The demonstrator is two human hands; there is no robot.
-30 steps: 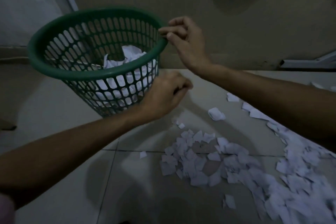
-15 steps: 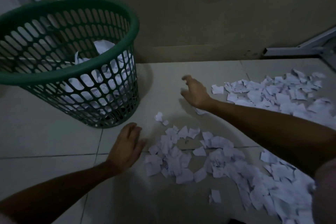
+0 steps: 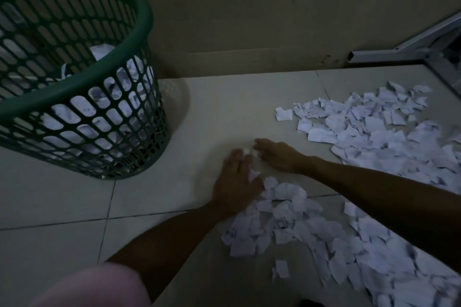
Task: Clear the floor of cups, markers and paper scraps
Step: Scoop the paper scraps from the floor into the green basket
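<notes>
While both hands work low on the tiled floor [image 3: 154, 197], the step in hand looks like gathering: the left hand [image 3: 235, 182] lies flat with straight fingers against the far-left edge of the near pile of paper scraps [image 3: 282, 222], a few bits showing between its fingers. The right hand [image 3: 275, 154] sits just beyond it, fingers bent down over a small white scrap; whether its grip has truly closed on it I cannot tell in this dim light. A second, wider spread of scraps [image 3: 374, 132] lies farther right, well apart from the basket. Next, I judge, the hands must cup a bunch together and carry it left. The green basket [image 3: 82, 97] stands upright at far left, already holding crumpled white paper. No cups or markers show.
</notes>
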